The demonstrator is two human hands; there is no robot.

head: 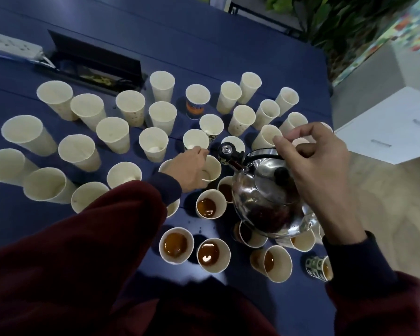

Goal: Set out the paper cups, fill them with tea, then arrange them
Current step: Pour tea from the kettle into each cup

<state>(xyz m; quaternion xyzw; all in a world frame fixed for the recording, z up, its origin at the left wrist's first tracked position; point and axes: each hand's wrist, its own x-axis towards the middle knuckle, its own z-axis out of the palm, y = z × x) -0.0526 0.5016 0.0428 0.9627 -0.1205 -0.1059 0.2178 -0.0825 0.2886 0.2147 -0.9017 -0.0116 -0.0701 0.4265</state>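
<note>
Head view: left hand (192,170) is holding a paper cup (213,169) just beside the kettle (257,200), near its spout. Right hand (313,163) is curling round the handle (262,151), above the kettle.

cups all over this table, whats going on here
A person is partway through pouring tea at a blue table. The right hand holds a steel kettle by its handle above the near cups, which already hold tea. The left hand grips a cup just by the spout; no stream shows. The far cups look empty.
</note>
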